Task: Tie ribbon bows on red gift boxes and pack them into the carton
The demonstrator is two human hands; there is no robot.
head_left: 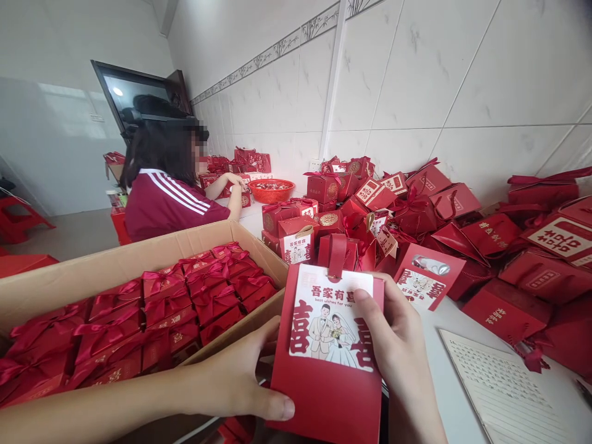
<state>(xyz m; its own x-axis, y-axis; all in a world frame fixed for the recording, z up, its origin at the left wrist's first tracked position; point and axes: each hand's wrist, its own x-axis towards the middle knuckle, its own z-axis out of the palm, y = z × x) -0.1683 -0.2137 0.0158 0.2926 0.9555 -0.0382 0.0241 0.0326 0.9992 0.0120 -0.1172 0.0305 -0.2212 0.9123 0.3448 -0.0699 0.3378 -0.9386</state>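
A red gift box [324, 401] with a red loop handle and a white panel of a cartoon bride and groom is held upright close in front of me. My left hand [235, 376] grips its lower left side, the thumb lying across the front. On the upper right edge my right hand [393, 327] is closed, its thumb pressed on the white panel and its fingers behind. The back of the box is hidden. Left of it stands an open cardboard carton [259, 253] packed with rows of ribbon-tied red boxes [166, 308].
Many red gift boxes [425, 209] are heaped along the tiled wall. An open notebook [499, 388] with handwriting lies on the white table [435, 345] at right. A co-worker [171, 191] in a maroon shirt sits beyond the carton, near an orange-red basket [272, 192].
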